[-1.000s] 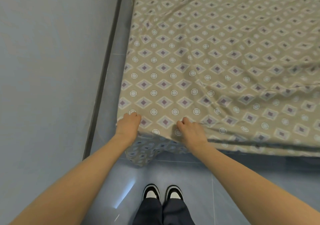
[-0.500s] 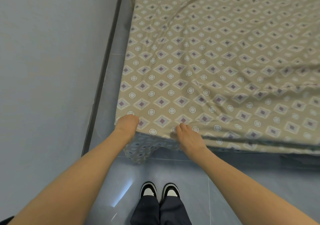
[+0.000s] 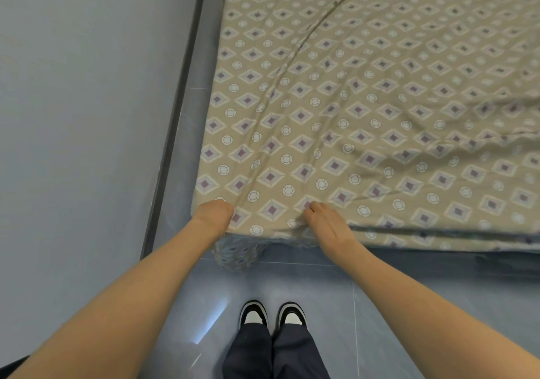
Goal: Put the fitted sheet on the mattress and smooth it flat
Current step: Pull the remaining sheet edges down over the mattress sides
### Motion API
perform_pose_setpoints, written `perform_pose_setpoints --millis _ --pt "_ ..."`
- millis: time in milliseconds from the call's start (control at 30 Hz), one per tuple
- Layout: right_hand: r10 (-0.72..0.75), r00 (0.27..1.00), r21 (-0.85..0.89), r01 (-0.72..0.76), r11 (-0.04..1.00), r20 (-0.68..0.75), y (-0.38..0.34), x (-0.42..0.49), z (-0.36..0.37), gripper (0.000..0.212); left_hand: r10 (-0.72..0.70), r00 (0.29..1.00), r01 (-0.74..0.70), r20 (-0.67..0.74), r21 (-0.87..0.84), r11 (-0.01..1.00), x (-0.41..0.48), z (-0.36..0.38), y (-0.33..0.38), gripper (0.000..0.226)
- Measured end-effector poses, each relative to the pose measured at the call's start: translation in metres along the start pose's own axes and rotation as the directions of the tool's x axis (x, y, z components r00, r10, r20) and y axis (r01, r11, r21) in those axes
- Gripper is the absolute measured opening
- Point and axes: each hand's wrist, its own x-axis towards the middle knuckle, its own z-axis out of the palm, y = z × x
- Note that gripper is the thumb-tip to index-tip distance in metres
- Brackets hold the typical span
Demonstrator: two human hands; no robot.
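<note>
Two shoes (image 3: pixel 253 316) on the blue floor (image 3: pixel 409 291). Left hand (image 3: pixel 213 213): fingers curled, clamped on the fitted sheet (image 3: pixel 365 101) at its near-left corner, loose cloth hanging below. Right hand (image 3: pixel 324 223): fingers together on the sheet's near edge, thumb hidden, grip unclear. Sheet lies wrinkled over the bed beyond.

The fitted sheet (image 3: pixel 380 101) covers the mattress completely and runs off the top and right edges, so its far corners are out of view. The left hand (image 3: pixel 214 213) hides its curled fingers behind its knuckles at the near corner, so its grip cannot be read. The right hand (image 3: pixel 324 223) has its fingertips buried in a pinched fold. Both forearms are cut by the bottom edge, and the trouser legs (image 3: pixel 274 352) cover most of the shoes (image 3: pixel 253 311).
</note>
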Motion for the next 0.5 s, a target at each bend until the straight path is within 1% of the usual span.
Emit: perform_pose_setpoints --millis 100,233,400,500 --pt "-0.003 0.999 0.072 0.001 0.997 0.033 0.004 -0.009 -0.001 0.037 0.008 0.998 -0.005 0.054 -0.062 0.998 -0.002 0.003 0.0 0.02" --pt "-0.004 0.987 0.102 -0.013 0.995 0.16 0.009 -0.014 0.005 0.037 0.045 0.99 -0.026 0.136 -0.137 0.99 -0.005 0.012 0.004 0.017" --pt "0.03 0.956 0.15 -0.077 0.986 0.292 0.009 -0.016 0.018 0.034 0.084 0.959 -0.051 0.271 -0.125 0.991 -0.006 0.024 0.012 0.003" --pt "0.049 0.947 0.181 -0.112 0.977 0.319 0.01 -0.014 0.023 0.032 0.092 0.954 -0.059 0.286 -0.12 0.991 -0.006 0.024 0.012 0.007"
